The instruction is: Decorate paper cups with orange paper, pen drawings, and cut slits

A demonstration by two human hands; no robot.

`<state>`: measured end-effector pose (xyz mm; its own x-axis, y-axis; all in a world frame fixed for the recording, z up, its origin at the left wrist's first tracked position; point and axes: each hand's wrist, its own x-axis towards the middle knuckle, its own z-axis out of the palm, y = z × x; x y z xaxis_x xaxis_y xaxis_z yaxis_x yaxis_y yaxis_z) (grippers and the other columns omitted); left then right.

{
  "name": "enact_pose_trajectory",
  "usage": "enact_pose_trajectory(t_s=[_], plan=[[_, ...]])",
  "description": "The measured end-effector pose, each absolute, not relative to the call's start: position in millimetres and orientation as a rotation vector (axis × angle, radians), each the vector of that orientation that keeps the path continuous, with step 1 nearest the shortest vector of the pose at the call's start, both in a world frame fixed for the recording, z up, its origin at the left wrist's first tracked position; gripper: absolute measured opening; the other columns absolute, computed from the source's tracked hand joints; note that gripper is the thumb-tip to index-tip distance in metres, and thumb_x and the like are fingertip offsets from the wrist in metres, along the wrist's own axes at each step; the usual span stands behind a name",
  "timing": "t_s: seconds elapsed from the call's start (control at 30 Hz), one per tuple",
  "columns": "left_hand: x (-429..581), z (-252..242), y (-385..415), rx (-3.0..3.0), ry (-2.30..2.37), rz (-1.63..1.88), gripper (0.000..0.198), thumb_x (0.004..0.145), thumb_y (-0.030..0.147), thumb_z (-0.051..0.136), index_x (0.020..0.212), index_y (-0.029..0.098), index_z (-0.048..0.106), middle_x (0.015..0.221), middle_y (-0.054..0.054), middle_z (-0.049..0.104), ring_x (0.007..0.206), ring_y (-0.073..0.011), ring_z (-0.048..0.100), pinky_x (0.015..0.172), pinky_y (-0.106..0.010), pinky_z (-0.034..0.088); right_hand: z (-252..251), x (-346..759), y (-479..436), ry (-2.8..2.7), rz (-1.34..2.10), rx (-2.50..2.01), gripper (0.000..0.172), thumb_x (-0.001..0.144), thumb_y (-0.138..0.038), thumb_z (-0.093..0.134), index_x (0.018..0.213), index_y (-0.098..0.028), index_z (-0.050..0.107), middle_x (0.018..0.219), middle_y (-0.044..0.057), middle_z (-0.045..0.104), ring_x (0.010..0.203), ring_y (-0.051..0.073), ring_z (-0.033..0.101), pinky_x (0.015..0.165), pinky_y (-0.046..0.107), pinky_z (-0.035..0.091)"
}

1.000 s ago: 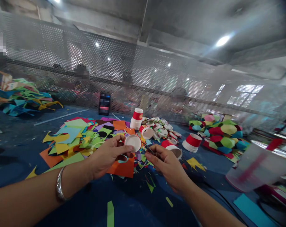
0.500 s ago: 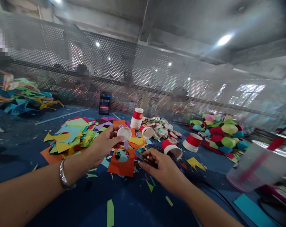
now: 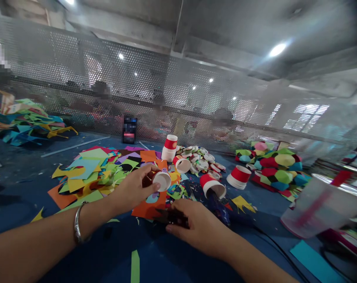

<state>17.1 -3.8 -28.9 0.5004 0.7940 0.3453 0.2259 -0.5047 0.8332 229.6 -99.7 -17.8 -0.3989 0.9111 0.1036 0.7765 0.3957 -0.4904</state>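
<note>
The left hand is closed on a small white paper cup, gripped at the fingertips with its mouth facing the camera. The cup sits just above an orange sheet near the middle of the table. The right hand lies palm down toward the near edge, its fingers on a dark tool; whether it grips the tool cannot be told. A red cup lies on its side behind it.

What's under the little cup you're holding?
Below the paper cup in the left hand lies orange paper with a round hole; the cup hides part of that hole.
</note>
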Motion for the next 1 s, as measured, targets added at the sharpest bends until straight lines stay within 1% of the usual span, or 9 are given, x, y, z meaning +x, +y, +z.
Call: enact_pose_trajectory(t_s=[0.1,0.23,0.37,0.43,0.5,0.6,0.8,0.93,1.0], plan=[[19,-27,-7,1.927,0.816,0.944,0.033,0.082,0.030,0.063,0.111,0.022,0.052,0.097,-0.003,0.066,0.084,-0.0182,0.063,0.072,-0.030,0.048,-17,229,-100,-2.315,0.511,-1.450,0.012,0.082,-0.028,0.067,0.092,-0.022,0.065,0.082,0.004,0.066,0.069,0.019,0.057,0.057,0.030,0.038],[22,-19,-17,1.641,0.762,0.876,0.035,0.082,0.032,0.064,0.113,0.022,0.051,0.103,-0.004,0.065,0.084,-0.0165,0.061,0.070,-0.027,0.046,-14,230,-98,-2.299,0.482,-1.473,0.011,0.085,-0.031,0.065,0.092,-0.022,0.067,0.083,0.004,0.068,0.070,0.019,0.059,0.058,0.030,0.038],[25,-11,-27,1.494,0.775,0.875,0.035,0.081,0.034,0.066,0.110,0.019,0.053,0.091,-0.002,0.065,0.075,-0.0132,0.055,0.064,-0.024,0.040,-11,231,-97,-2.231,0.345,-1.526,0.014,0.088,-0.034,0.062,0.090,-0.022,0.067,0.080,0.003,0.068,0.070,0.018,0.059,0.059,0.030,0.038],[26,-9,-32,1.459,0.768,0.892,0.036,0.078,0.034,0.069,0.107,0.019,0.054,0.089,-0.001,0.065,0.074,-0.0131,0.054,0.064,-0.024,0.039,-9,231,-98,-2.179,0.319,-1.506,0.017,0.091,-0.037,0.059,0.089,-0.022,0.068,0.081,0.002,0.068,0.072,0.018,0.058,0.061,0.030,0.038],[28,-8,-35,1.446,0.753,0.905,0.035,0.077,0.034,0.070,0.105,0.019,0.054,0.090,-0.001,0.066,0.077,-0.0140,0.055,0.065,-0.025,0.039,-7,229,-98,-2.116,0.378,-1.449,0.023,0.093,-0.040,0.057,0.086,-0.021,0.067,0.081,0.002,0.068,0.074,0.018,0.058,0.063,0.030,0.040],[30,-8,-38,1.467,0.750,0.896,0.033,0.077,0.034,0.069,0.102,0.019,0.055,0.093,-0.003,0.068,0.080,-0.0155,0.057,0.068,-0.026,0.039,-7,226,-97,-2.020,0.591,-1.344,0.030,0.095,-0.044,0.054,0.084,-0.020,0.067,0.079,0.002,0.066,0.072,0.016,0.056,0.062,0.028,0.040],[31,-12,-35,1.470,0.760,0.861,0.035,0.075,0.031,0.070,0.104,0.019,0.054,0.099,-0.005,0.069,0.085,-0.0177,0.060,0.072,-0.029,0.042,-16,227,-92,-1.857,0.908,-1.299,0.026,0.095,-0.041,0.055,0.084,-0.018,0.064,0.072,0.000,0.060,0.058,0.011,0.050,0.053,0.024,0.038],[31,-15,-33,1.434,0.668,0.812,0.035,0.073,0.025,0.072,0.103,0.019,0.056,0.099,-0.004,0.069,0.090,-0.0186,0.061,0.082,-0.032,0.045,-19,230,-90,-1.845,0.958,-1.289,0.027,0.095,-0.040,0.055,0.081,-0.018,0.062,0.070,-0.001,0.059,0.055,0.010,0.047,0.050,0.023,0.035],[30,-14,-32,1.448,0.684,0.815,0.035,0.074,0.027,0.072,0.104,0.019,0.056,0.097,-0.003,0.069,0.088,-0.0174,0.061,0.078,-0.029,0.045,-18,232,-89,-1.840,0.948,-1.302,0.027,0.095,-0.040,0.055,0.082,-0.018,0.062,0.069,-0.001,0.058,0.055,0.010,0.047,0.050,0.023,0.034]])
